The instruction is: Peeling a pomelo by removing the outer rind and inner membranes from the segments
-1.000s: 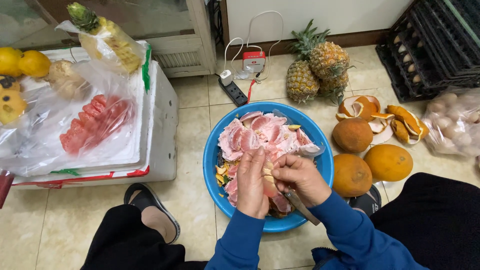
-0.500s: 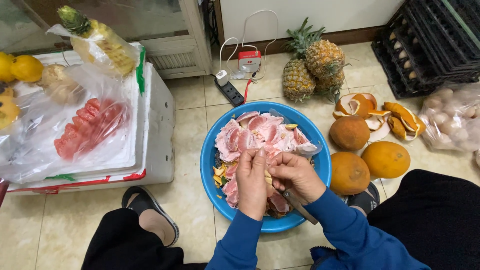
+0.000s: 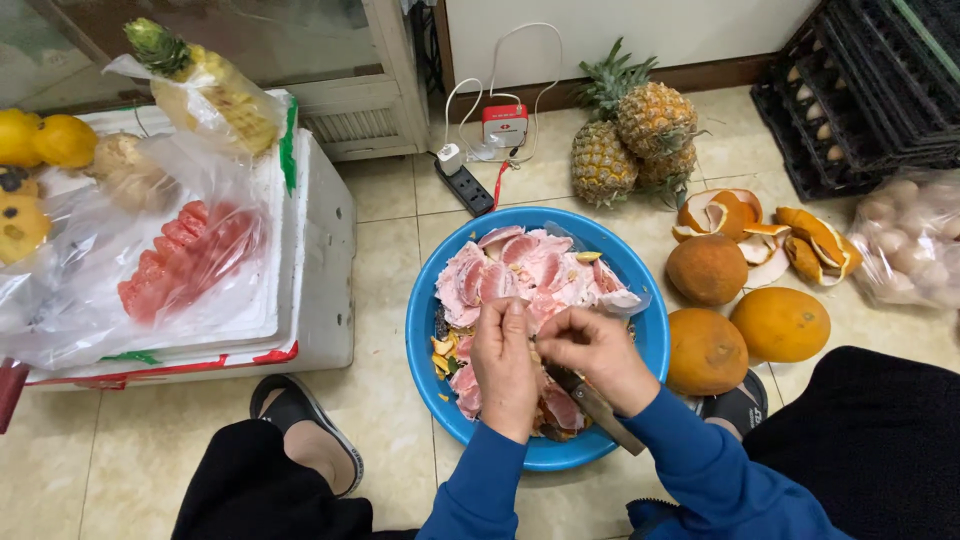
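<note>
Gripping pink fruit piece (image 3: 540,352): left hand (image 3: 503,368) | right hand (image 3: 597,360) clasps knife (image 3: 592,402) | over blue basin (image 3: 425,335)

The hands hide most of the knife (image 3: 592,403), so its blade cannot be seen. The left hand (image 3: 505,368) covers the fruit piece it holds. The bag of pale round things (image 3: 912,240) runs off the right edge.

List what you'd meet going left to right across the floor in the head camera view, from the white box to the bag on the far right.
White foam box → blue basin → left hand → right hand → whole oranges → clear bag of pale round things.
</note>
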